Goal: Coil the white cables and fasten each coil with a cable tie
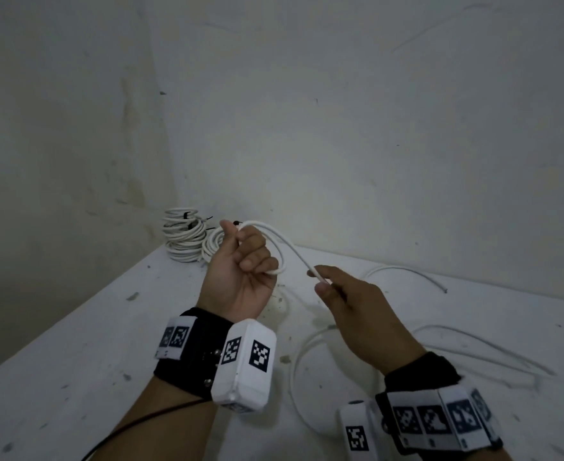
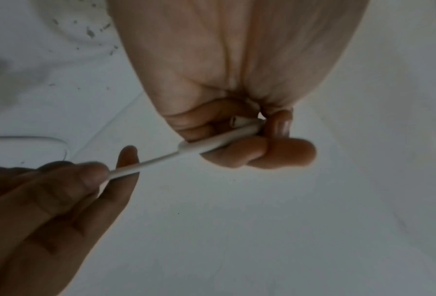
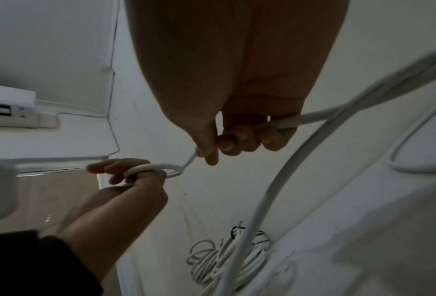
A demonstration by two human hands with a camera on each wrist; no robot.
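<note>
Left hand (image 1: 240, 261) grips small loop of white cable (image 1: 293, 251); right hand (image 1: 350, 301) pinches it. I see cut end (image 2: 233, 121) only in left wrist view; tied coils (image 1: 184, 237) upper left in head view.

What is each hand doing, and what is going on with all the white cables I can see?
Left hand: raised, fingers curled round a small loop of cable.
Right hand: pinching the same cable, feeding it toward the loop.
Cable: one small loop made, the rest loose on the table.
Coils: stacked in the corner, fastened with black ties.
Second cable: uncoiled, lying on the table.
</note>
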